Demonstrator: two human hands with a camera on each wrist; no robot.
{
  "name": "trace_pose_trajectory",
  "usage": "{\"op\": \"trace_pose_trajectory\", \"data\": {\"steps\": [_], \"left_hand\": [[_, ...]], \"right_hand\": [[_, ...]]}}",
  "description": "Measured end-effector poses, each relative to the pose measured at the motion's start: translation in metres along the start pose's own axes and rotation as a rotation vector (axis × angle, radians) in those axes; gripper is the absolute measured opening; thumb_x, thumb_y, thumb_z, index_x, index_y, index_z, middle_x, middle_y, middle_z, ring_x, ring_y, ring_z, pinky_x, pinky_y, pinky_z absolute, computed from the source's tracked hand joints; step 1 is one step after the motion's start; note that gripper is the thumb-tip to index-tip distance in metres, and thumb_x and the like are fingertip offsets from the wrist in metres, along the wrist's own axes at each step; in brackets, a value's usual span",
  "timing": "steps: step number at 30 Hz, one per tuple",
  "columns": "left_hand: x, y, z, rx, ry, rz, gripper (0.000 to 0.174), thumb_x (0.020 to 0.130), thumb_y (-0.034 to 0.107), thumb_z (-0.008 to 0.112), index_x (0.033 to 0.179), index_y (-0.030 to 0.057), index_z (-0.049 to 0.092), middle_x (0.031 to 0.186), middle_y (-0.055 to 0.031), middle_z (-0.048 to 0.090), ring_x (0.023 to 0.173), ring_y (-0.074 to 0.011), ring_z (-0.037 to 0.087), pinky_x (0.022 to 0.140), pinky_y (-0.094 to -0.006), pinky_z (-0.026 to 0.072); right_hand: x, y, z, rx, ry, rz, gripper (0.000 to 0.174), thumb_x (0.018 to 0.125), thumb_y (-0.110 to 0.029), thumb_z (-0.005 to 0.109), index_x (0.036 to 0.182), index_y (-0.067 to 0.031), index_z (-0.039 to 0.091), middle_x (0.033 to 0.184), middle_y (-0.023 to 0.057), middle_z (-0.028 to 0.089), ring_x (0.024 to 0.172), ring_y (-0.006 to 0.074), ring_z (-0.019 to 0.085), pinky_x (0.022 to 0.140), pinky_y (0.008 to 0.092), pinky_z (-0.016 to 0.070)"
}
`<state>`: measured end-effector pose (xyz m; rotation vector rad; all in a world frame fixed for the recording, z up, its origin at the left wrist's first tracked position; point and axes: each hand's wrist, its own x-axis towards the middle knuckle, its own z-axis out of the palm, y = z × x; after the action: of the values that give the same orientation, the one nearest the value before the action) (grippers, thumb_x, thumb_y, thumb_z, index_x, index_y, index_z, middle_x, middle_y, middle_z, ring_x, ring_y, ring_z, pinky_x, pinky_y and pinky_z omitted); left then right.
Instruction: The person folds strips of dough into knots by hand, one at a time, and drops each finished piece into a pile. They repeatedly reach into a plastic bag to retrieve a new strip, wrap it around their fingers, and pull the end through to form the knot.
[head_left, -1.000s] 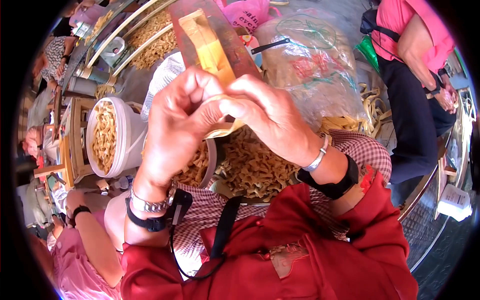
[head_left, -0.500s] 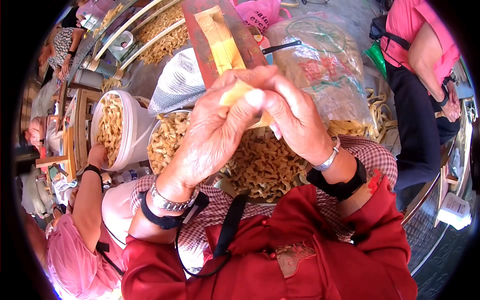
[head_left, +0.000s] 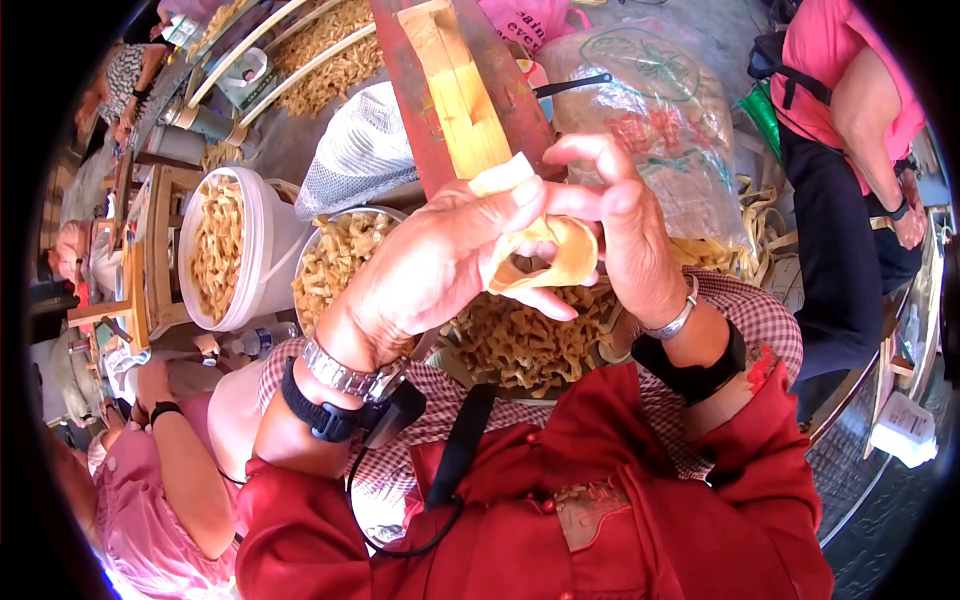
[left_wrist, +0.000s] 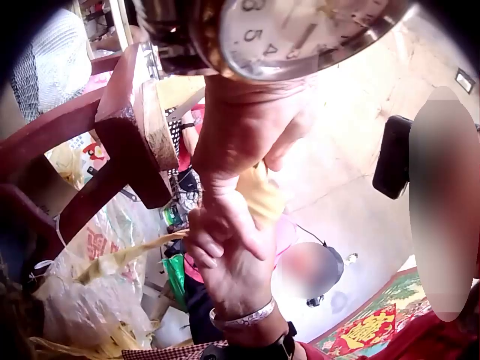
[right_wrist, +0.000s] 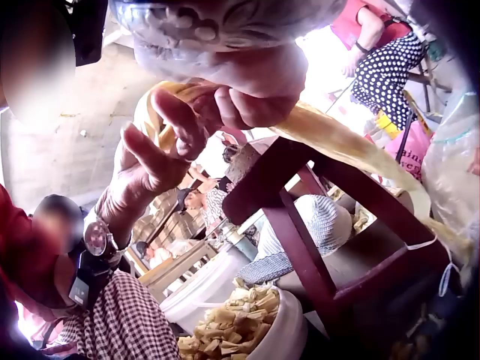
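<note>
A flat yellow strip [head_left: 565,262] is bent into a loop between the two hands in the head view. My left hand [head_left: 405,270] pinches it between thumb and fingers, a short pale end poking up past the thumb. My right hand [head_left: 645,245] holds the loop's far side, its index finger raised and bent. Seen from the right wrist, a long tail of the strip [right_wrist: 360,146] trails away past the right fingers. A metal bowl of small folded yellow pieces [head_left: 530,340] sits under the hands.
A red wooden bench [head_left: 510,75] bears another yellow length [head_left: 455,90]. Left stand a white bucket [head_left: 265,245] and a second bowl, both holding pieces. A grey-white mesh hat [head_left: 360,150] lies beside the bench, a large clear plastic bag [head_left: 650,110] right of it. People sit either side.
Both hands have turned and drawn slightly apart from where they overlapped, so the looped strip now shows between them. The right index finger has lifted.
</note>
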<state>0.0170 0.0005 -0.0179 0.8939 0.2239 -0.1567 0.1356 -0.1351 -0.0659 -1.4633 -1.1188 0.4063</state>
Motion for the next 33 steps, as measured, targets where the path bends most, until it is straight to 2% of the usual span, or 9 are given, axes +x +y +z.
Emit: {"op": "trace_pose_trajectory", "data": {"steps": [3,4,10,13,17,18,23,26,33], "left_hand": [[0.001,0.003,-0.005,-0.036,-0.049,-0.003,0.043,0.095,0.036,0.047,0.116,-0.0018,0.053,0.112,-0.0149,0.06,0.086,-0.0268,0.063,0.076,-0.0463,0.0558],[-0.001,0.005,-0.008,-0.069,-0.063,0.05,0.043,0.095,0.035,0.047,0.114,-0.0024,0.054,0.109,-0.0148,0.061,0.084,-0.0261,0.063,0.076,-0.0463,0.0558],[-0.006,0.014,-0.011,-0.046,0.028,0.12,0.045,0.094,0.036,0.05,0.105,-0.0075,0.057,0.091,-0.0094,0.059,0.071,-0.0171,0.06,0.072,-0.042,0.0575],[-0.007,0.016,-0.012,0.153,0.128,0.208,0.055,0.095,0.042,0.044,0.11,-0.0091,0.056,0.091,-0.0092,0.055,0.073,-0.0153,0.057,0.069,-0.0394,0.0577],[-0.001,0.002,-0.006,0.516,0.369,0.201,0.036,0.087,0.025,0.064,0.109,-0.0035,0.059,0.077,-0.0034,0.057,0.055,-0.0087,0.053,0.054,-0.0237,0.0525],[-0.001,0.003,-0.004,0.563,0.361,0.177,0.032,0.084,0.017,0.069,0.107,-0.0024,0.06,0.067,-0.0007,0.056,0.045,-0.0069,0.048,0.045,-0.019,0.0445],[-0.001,0.005,0.0,0.484,0.438,0.199,0.018,0.086,0.015,0.065,0.097,0.0013,0.061,0.064,0.0,0.054,0.044,-0.0049,0.046,0.039,-0.0185,0.0367],[-0.009,0.02,-0.012,0.349,0.456,0.327,0.007,0.085,0.012,0.061,0.087,0.0047,0.06,0.062,0.0019,0.052,0.044,-0.0053,0.044,0.038,-0.0187,0.0359],[-0.006,0.048,-0.023,0.223,0.493,0.469,0.009,0.088,0.012,0.058,0.092,0.005,0.057,0.062,0.0014,0.048,0.044,-0.0037,0.036,0.04,-0.0199,0.0362]], "right_hand": [[-0.005,0.0,-0.011,0.056,0.07,0.232,0.076,0.091,-0.066,0.015,0.099,-0.0018,0.056,0.076,0.0008,0.055,0.059,0.0041,0.044,0.052,0.0196,0.0323],[-0.005,0.001,-0.015,0.117,0.186,0.218,0.049,0.098,-0.048,0.031,0.091,-0.0081,0.058,0.079,-0.002,0.054,0.065,0.0048,0.047,0.055,0.019,0.0373],[-0.002,0.006,-0.028,0.016,-0.054,0.251,0.032,0.095,-0.035,0.049,0.092,-0.0049,0.058,0.077,-0.0005,0.054,0.068,0.0063,0.053,0.054,0.0191,0.0416],[0.001,-0.002,-0.017,0.197,-0.243,0.387,0.026,0.093,-0.029,0.055,0.095,-0.0038,0.059,0.076,-0.0005,0.054,0.067,0.0055,0.053,0.05,0.019,0.045],[0.005,0.006,-0.011,0.213,-0.25,0.385,0.025,0.093,-0.028,0.055,0.097,-0.0034,0.059,0.077,-0.0007,0.054,0.067,0.0051,0.053,0.046,0.0193,0.0468],[0.006,0.005,-0.009,0.239,-0.24,0.386,0.025,0.093,-0.028,0.054,0.096,-0.0035,0.059,0.076,-0.0008,0.054,0.066,0.0051,0.053,0.046,0.0193,0.0469],[0.007,-0.007,-0.003,0.3,-0.3,0.408,0.026,0.093,-0.029,0.053,0.093,-0.0027,0.058,0.072,0.0007,0.053,0.064,0.0061,0.052,0.048,0.0212,0.045],[0.009,-0.011,-0.013,0.065,-0.242,0.19,0.029,0.094,-0.027,0.05,0.083,-0.0005,0.057,0.066,0.004,0.052,0.061,0.0101,0.049,0.054,0.0259,0.0395],[0.052,-0.016,-0.029,-0.221,-0.129,-0.057,0.035,0.092,-0.032,0.051,0.078,-0.0011,0.056,0.058,0.0083,0.047,0.051,0.0162,0.045,0.05,0.031,0.0371]]}}
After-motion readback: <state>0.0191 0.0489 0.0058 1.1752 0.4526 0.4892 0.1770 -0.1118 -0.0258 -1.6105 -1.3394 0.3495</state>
